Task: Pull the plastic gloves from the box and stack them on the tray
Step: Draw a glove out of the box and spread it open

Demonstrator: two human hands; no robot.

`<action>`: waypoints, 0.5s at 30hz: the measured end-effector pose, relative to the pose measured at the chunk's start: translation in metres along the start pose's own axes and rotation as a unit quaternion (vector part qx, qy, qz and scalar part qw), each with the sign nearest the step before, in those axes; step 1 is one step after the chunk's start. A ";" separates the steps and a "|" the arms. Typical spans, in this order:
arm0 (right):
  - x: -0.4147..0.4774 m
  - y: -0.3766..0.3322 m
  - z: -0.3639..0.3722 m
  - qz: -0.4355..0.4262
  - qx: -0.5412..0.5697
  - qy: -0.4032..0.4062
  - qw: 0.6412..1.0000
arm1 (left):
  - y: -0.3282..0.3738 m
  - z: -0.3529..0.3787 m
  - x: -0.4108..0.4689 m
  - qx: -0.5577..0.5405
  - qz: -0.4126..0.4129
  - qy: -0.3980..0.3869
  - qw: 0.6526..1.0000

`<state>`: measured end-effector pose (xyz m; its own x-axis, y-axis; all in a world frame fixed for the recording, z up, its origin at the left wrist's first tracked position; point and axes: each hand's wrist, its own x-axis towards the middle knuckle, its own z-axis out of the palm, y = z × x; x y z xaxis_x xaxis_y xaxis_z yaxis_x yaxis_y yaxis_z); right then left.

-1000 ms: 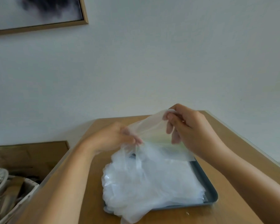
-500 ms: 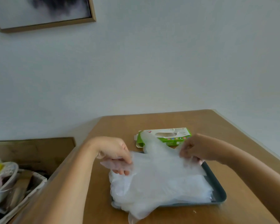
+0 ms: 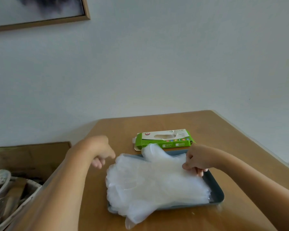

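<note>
A stack of clear plastic gloves (image 3: 150, 184) lies on the grey tray (image 3: 215, 189) on the wooden table, fingers spilling over the tray's left and front edges. Behind the tray sits the green and white glove box (image 3: 163, 139), its top slot showing plastic inside. My right hand (image 3: 196, 161) pinches the cuff end of the top glove at the tray's right rear. My left hand (image 3: 100, 154) hovers just left of the stack with fingers loosely curled, holding nothing.
The table (image 3: 198, 124) ends at a white wall behind and drops off on the right. At lower left stands a basket (image 3: 10, 194) with bowls and utensils beside a wooden board. A framed picture (image 3: 40, 12) hangs at upper left.
Both hands lowered the raised glove onto the stack. My left hand has let go and drawn back to the left; my right hand stays on the cuff. The box came into view.
</note>
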<state>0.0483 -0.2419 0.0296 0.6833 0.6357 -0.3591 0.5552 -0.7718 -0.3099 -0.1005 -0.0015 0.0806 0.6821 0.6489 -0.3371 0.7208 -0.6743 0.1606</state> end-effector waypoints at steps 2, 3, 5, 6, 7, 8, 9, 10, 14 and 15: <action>0.001 0.000 0.001 -0.001 -0.011 0.000 1.000 | 0.012 0.002 -0.009 0.043 0.077 0.186 0.979; 0.002 -0.001 0.001 -0.001 -0.016 0.001 1.000 | 0.026 0.011 -0.017 0.047 0.129 0.240 0.961; 0.002 -0.001 0.001 -0.001 -0.022 0.003 1.000 | 0.056 0.046 -0.034 0.059 0.233 0.257 0.936; 0.002 -0.001 0.001 -0.002 -0.032 0.005 0.999 | 0.069 0.066 -0.042 0.076 0.285 0.236 0.926; 0.001 -0.001 0.002 -0.004 -0.045 0.010 0.999 | 0.078 0.086 -0.048 0.096 0.329 0.202 0.918; 0.001 -0.001 0.002 -0.009 -0.065 0.023 0.998 | 0.084 0.100 -0.052 0.116 0.359 0.168 0.911; 0.000 -0.001 0.002 -0.015 -0.083 0.048 0.995 | 0.086 0.110 -0.054 0.125 0.375 0.145 0.907; 0.000 -0.001 0.002 -0.024 -0.093 0.083 0.992 | 0.085 0.115 -0.052 0.121 0.377 0.129 0.909; -0.014 -0.011 0.003 -0.152 -0.083 0.134 0.976 | 0.067 0.129 -0.032 -0.079 0.378 0.057 0.921; -0.019 -0.016 0.005 -0.194 -0.078 0.106 0.972 | 0.064 0.130 -0.027 -0.152 0.383 0.055 0.909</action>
<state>0.0238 -0.2422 0.0366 0.4815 0.8751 -0.0480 0.8440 -0.4778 -0.2435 -0.0892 -0.1079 -0.0205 0.9946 0.0720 0.0751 0.0172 -0.8258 0.5637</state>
